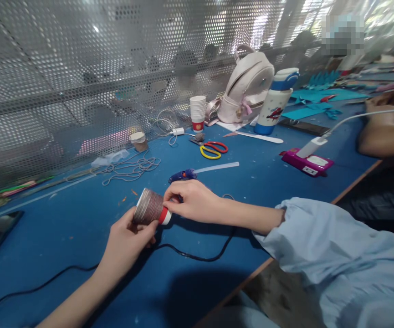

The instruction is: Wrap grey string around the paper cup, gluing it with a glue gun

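A paper cup (pixel 150 207), wound with grey-brown cord over most of its side, lies tilted between my hands above the blue table. Its red band and white end show at the right. My left hand (pixel 128 234) grips the cup from below and the left, thumb along its side. At the cup's red end my right hand (pixel 191 200) is closed in a pinch, its fingertips against the cord's edge; whatever they hold is too small to make out. Just beyond the right hand lies a blue glue gun (pixel 183 176) with a translucent glue stick (pixel 219 167) in it.
Scissors (pixel 212 149), stacked paper cups (pixel 197 114), loose cord (pixel 133 165) and a wrapped cup (pixel 138 141) stand farther back. A backpack (pixel 246 89), bottle (pixel 273 102) and pink power strip (pixel 306 162) are rightward. A black cable (pixel 197 256) crosses the front. Another person's arm (pixel 383 130) rests at right.
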`<move>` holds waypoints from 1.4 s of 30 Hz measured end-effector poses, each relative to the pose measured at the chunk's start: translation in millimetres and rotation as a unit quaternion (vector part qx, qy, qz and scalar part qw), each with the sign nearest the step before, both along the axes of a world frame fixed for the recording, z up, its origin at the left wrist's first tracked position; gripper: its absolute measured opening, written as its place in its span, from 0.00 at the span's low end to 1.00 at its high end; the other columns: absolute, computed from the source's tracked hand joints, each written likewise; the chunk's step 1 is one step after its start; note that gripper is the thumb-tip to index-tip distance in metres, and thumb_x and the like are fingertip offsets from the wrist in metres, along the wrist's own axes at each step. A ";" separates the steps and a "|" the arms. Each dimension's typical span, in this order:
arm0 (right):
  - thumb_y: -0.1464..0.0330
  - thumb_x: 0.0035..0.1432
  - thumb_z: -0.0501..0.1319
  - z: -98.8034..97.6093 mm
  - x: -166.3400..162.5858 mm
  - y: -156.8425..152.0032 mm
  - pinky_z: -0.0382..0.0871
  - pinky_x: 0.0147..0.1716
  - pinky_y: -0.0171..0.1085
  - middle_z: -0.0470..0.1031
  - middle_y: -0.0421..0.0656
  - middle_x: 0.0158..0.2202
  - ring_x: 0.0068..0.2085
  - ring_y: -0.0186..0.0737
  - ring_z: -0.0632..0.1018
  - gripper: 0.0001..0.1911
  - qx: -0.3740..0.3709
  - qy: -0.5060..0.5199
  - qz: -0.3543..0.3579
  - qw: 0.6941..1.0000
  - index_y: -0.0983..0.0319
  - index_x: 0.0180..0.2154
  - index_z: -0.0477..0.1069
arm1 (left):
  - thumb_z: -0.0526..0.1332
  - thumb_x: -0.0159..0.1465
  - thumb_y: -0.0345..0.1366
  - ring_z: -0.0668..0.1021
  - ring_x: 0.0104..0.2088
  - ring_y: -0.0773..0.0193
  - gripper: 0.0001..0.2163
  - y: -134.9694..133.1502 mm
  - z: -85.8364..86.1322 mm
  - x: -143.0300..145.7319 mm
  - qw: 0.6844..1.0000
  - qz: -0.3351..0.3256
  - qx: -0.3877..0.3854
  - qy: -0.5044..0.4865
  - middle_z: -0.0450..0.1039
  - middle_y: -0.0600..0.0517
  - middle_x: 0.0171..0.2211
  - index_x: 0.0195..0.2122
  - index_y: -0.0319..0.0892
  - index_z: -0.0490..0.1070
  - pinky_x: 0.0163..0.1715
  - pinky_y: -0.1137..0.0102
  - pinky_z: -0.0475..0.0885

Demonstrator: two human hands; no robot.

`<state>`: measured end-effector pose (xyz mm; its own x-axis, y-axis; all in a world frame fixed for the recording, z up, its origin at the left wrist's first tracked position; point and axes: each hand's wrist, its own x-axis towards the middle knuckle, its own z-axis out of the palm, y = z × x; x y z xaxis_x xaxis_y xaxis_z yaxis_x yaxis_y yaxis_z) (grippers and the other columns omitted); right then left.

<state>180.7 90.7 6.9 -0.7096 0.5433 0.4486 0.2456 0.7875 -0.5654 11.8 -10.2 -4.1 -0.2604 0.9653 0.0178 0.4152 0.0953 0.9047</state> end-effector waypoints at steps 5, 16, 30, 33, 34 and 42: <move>0.75 0.55 0.61 -1.1 -0.1 0.4 0.57 0.28 0.30 0.71 0.38 0.26 0.26 0.28 0.66 0.04 -0.009 -0.001 -0.009 1.000 0.66 0.29 0.73 | 0.65 0.52 0.40 0.71 0.16 0.69 0.10 0.3 -4.2 -3.6 1.000 -0.011 0.015 0.014 0.70 0.58 0.14 0.30 0.40 0.69 0.17 0.75 0.66; 0.76 0.55 0.59 -1.4 -1.0 -0.9 0.58 0.29 0.30 0.72 0.39 0.26 0.27 0.29 0.67 0.05 -0.025 0.003 -0.017 1.000 0.66 0.29 0.73 | 0.62 0.57 0.42 0.73 0.20 0.66 0.09 -0.5 -7.4 -11.1 0.999 -0.032 0.031 -0.017 0.71 0.56 0.17 0.28 0.42 0.70 0.23 0.72 0.68; 0.59 0.49 0.66 3.1 0.7 -12.7 0.69 0.36 0.39 0.72 0.52 0.48 0.38 0.40 0.75 0.36 -0.141 -0.054 0.001 0.988 0.68 0.56 0.62 | 0.60 0.60 0.45 0.76 0.21 0.60 0.14 7.0 -9.5 -16.7 0.969 -0.069 0.053 -0.233 0.76 0.48 0.21 0.27 0.38 0.74 0.22 0.67 0.72; 0.63 0.49 0.65 -3.7 -1.1 -14.2 0.71 0.40 0.42 0.71 0.54 0.51 0.42 0.44 0.76 0.37 -0.134 -0.058 0.004 0.989 0.68 0.58 0.59 | 0.61 0.59 0.43 0.78 0.25 0.58 0.13 7.6 -8.0 -15.8 0.963 -0.067 0.045 -0.258 0.78 0.46 0.27 0.32 0.37 0.74 0.22 0.67 0.72; 0.64 0.49 0.65 -6.2 -1.4 -14.3 0.71 0.42 0.43 0.71 0.54 0.51 0.44 0.46 0.76 0.37 -0.127 -0.055 0.004 0.990 0.68 0.59 0.59 | 0.61 0.59 0.43 0.79 0.26 0.58 0.13 7.3 -8.0 -16.1 0.962 -0.068 0.040 -0.261 0.78 0.46 0.28 0.35 0.36 0.73 0.22 0.67 0.72; 0.66 0.56 0.60 -25.8 -4.0 -14.1 0.71 0.48 0.51 0.61 0.58 0.59 0.54 0.54 0.72 0.35 0.015 -0.058 -0.030 0.998 0.67 0.62 0.50 | 0.62 0.59 0.43 0.68 0.12 0.69 0.18 2.5 -4.4 -8.6 0.993 -0.054 -0.037 -0.102 0.75 0.55 0.17 0.46 0.39 0.65 0.14 0.75 0.64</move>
<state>176.6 76.6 -18.9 -0.7244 0.5733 0.3830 0.3544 0.7861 -0.5064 3.3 -7.7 -8.4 -0.1456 0.9846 -0.0972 0.2359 0.1300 0.9631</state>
